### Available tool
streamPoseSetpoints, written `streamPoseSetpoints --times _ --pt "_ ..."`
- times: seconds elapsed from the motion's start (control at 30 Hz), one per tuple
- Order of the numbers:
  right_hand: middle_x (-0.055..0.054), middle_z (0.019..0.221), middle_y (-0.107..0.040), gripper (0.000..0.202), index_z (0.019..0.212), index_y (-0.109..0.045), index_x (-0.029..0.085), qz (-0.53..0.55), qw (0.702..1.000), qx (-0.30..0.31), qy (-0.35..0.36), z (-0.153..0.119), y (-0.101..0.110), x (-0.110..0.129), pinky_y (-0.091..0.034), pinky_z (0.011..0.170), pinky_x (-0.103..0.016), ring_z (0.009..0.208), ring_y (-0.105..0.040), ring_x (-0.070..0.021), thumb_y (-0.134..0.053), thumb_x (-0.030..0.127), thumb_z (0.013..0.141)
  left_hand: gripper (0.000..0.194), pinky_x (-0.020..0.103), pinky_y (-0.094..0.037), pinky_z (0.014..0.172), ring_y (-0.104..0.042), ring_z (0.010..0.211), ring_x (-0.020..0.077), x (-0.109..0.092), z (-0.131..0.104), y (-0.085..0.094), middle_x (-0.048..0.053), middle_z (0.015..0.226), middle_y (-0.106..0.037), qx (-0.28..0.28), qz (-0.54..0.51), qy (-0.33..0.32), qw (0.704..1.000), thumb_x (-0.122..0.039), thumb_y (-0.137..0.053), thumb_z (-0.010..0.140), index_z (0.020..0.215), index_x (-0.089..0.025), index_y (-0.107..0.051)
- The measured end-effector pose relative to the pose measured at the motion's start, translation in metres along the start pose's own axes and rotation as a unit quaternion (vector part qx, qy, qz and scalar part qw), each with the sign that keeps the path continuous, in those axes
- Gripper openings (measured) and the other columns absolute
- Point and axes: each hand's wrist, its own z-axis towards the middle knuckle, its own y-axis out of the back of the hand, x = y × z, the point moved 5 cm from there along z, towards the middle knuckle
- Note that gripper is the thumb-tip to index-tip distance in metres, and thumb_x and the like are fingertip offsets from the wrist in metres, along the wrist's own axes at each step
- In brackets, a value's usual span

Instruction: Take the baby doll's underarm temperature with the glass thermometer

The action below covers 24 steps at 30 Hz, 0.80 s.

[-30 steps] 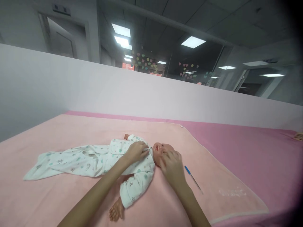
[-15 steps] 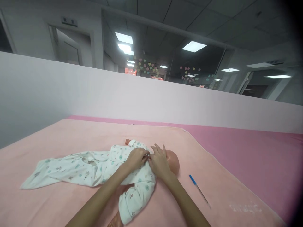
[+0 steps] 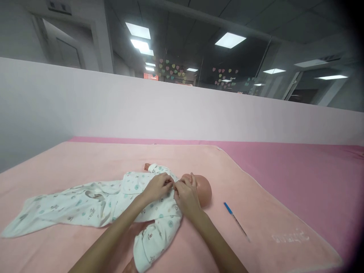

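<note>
A baby doll [image 3: 205, 190] lies on its back, its head to the right. It wears a white patterned baby shirt [image 3: 166, 225] and matching trousers [image 3: 65, 203], whose leg ends lie flat at the left. At the shirt's neck, just below the chin, my left hand [image 3: 157, 186] pinches the fabric with its fingers curled. My right hand [image 3: 186, 194] meets it there, thumb and fingertips closed on the collar, its other fingers over the doll's face. The fingers hide the exact spot they grip. One doll hand [image 3: 147, 166] shows beyond the far sleeve.
A thin stick with a blue end [image 3: 228, 207] lies right of the doll's head. Under everything is a peach blanket [image 3: 273, 216] on a pink mat [image 3: 307, 174]. A white low wall [image 3: 170, 110] closes off the back, with glass above it.
The view has shifted slightly, so the doll and hands appear a little further left. My hands stay at the collar, and the raised fingers of my right hand have drawn in.
</note>
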Motion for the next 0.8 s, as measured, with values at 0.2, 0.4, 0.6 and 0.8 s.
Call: streamPoseSetpoints --times 0.2,0.4,0.6,0.8 --pt "0.003 0.061 -0.054 0.021 0.075 -0.052 0.02 -0.009 1.0 -0.005 0.004 0.0017 -0.0001 0.0015 -0.013 0.105 -0.051 0.074 -0.048 -0.0141 -0.043 0.002 0.075 0.025 0.025 -0.04 0.068 -0.053 0.076 0.0158 -0.0013 0.0003 0.0018 0.002 0.082 -0.058 0.016 -0.02 0.021 0.999 -0.024 -0.038 0.077 0.076 -0.019 -0.063" --pt "0.002 0.061 -0.055 0.02 0.072 -0.054 0.019 -0.017 0.999 -0.045 0.018 -0.002 -0.0006 0.0022 -0.014 0.105 -0.052 0.076 -0.05 -0.0143 -0.042 0.004 0.079 0.027 0.024 -0.039 0.065 -0.054 0.075 0.0157 -0.0015 -0.0001 0.0007 0.002 0.083 -0.06 0.02 -0.031 0.024 0.999 -0.025 -0.036 0.078 0.074 -0.018 -0.062" --pt "0.003 0.058 -0.053 0.021 0.068 -0.053 0.018 -0.015 0.998 -0.055 0.026 -0.0035 -0.002 0.0033 -0.016 0.106 -0.05 0.075 -0.05 -0.013 -0.042 0.005 0.08 0.026 0.024 -0.037 0.064 -0.054 0.075 0.0161 -0.0003 0.0001 -0.0011 0.002 0.081 -0.061 0.02 -0.019 0.027 0.999 -0.023 -0.037 0.075 0.071 -0.018 -0.062" --pt "0.002 0.059 -0.055 0.02 0.073 -0.056 0.019 -0.03 0.997 -0.056 0.042 -0.0032 -0.003 0.0027 -0.015 0.106 -0.051 0.079 -0.052 -0.0139 -0.042 0.007 0.082 0.024 0.024 -0.037 0.062 -0.054 0.071 0.0151 0.0049 0.0017 -0.0031 0.001 0.077 -0.061 0.037 -0.033 0.047 0.998 -0.023 -0.037 0.073 0.071 -0.018 -0.06"
